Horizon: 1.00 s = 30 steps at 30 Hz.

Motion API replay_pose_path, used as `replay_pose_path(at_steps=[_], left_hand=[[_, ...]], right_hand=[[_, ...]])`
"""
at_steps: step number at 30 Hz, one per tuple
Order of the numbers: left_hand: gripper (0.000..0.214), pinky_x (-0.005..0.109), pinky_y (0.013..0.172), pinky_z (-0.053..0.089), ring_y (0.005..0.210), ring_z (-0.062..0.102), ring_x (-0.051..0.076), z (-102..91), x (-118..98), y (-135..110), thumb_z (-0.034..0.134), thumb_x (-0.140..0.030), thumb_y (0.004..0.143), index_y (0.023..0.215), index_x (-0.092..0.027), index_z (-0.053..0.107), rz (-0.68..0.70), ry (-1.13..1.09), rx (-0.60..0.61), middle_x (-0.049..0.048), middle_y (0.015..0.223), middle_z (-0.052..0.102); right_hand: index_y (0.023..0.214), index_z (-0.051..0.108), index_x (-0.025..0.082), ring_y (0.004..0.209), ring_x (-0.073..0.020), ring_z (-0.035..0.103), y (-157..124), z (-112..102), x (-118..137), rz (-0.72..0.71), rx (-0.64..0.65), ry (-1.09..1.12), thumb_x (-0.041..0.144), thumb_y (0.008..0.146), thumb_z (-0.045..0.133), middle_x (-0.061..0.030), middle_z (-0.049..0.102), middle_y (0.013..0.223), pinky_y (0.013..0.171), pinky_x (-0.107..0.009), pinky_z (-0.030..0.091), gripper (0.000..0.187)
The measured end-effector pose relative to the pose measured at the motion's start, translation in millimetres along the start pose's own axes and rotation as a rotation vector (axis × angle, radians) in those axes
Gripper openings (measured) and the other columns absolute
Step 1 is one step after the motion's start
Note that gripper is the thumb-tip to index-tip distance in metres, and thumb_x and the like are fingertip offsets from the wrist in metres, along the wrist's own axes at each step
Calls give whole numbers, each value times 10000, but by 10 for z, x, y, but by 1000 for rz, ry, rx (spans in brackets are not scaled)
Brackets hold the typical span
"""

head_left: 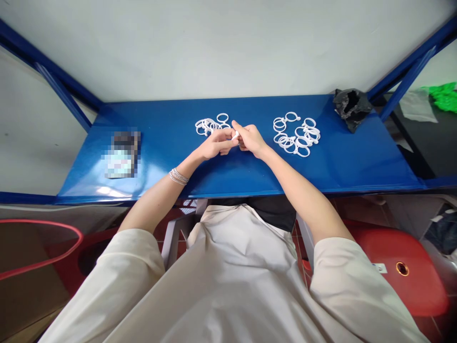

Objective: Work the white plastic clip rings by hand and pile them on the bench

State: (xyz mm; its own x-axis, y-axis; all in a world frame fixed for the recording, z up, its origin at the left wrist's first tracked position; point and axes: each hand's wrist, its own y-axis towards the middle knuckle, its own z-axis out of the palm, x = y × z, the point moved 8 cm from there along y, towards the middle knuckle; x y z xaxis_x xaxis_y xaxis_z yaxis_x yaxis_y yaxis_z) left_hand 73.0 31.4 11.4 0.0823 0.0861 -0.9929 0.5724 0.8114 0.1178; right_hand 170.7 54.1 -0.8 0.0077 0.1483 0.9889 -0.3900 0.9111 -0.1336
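My left hand (217,143) and my right hand (253,140) meet above the blue table, fingers closed. Between their fingertips is a small white piece (235,136), probably part of a white plastic ring; the fingers hide the rest of it. Just beyond my left hand lies a loose pile of white plastic rings (205,126), some partly covered by the fingers. To the right of my right hand, several more white rings (303,141) with small round tabs are spread in a rough, overlapping cluster.
The blue table (171,114) backs onto a pale wall, with blue frame bars on both sides. A crumpled black plastic bag (352,107) sits at the far right corner. A pixelated flat item (123,155) lies at left. Below right is a red stool (403,252).
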Motion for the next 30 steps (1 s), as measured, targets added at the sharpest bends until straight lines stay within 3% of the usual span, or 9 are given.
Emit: replay_pose_path(at_steps=[4, 12, 17, 22, 26, 30], left_hand=[[639, 243, 436, 370, 485, 412, 74, -12, 2, 16, 925, -711, 831, 690, -203, 563, 28, 7, -31, -47, 610, 444], [604, 281, 558, 500, 570, 526, 115, -42, 1, 38, 870, -675, 890, 669, -203, 566, 99, -19, -84, -17, 642, 491], [562, 283, 572, 511, 580, 543, 121, -98, 32, 31, 803, -619, 945, 664, -198, 558, 47, -49, -108, -5, 649, 511], [550, 292, 601, 587, 605, 639, 140, -257, 50, 15, 787, -630, 979, 700, -194, 601, 57, 26, -236, 22, 707, 638], [602, 308, 616, 636, 607, 697, 152, -344, 27, 1, 769, -730, 971, 721, -198, 638, 86, 96, -313, 30, 726, 701], [639, 296, 614, 650, 594, 720, 158, -377, 29, -9, 726, -800, 972, 750, -207, 639, 88, 141, -362, 19, 667, 695]], right_hand=[[608, 362, 261, 429, -50, 210, -23, 45, 32, -12, -12, 98, 836, 903, 799, 113, 235, 475, 361, -212, 219, 780], [620, 290, 274, 416, -60, 216, -42, -5, 73, 17, -18, 169, 832, 932, 772, 120, 206, 481, 378, -223, 284, 801], [628, 394, 249, 436, -69, 358, 1, -70, 46, -20, -12, 131, 811, 913, 809, 86, 357, 515, 402, -218, 351, 755], [899, 678, 216, 674, -125, 649, 11, -268, 186, -193, -65, -8, 692, 867, 921, -10, 692, 840, 512, -205, 488, 535], [1178, 728, 231, 872, -180, 725, -13, -271, 228, -311, 4, -156, 476, 753, 1033, -59, 753, 1117, 654, -245, 579, 578], [1288, 716, 218, 913, -195, 741, -37, -176, 171, -370, 49, -255, 358, 744, 1001, -82, 760, 1197, 767, -293, 602, 630]])
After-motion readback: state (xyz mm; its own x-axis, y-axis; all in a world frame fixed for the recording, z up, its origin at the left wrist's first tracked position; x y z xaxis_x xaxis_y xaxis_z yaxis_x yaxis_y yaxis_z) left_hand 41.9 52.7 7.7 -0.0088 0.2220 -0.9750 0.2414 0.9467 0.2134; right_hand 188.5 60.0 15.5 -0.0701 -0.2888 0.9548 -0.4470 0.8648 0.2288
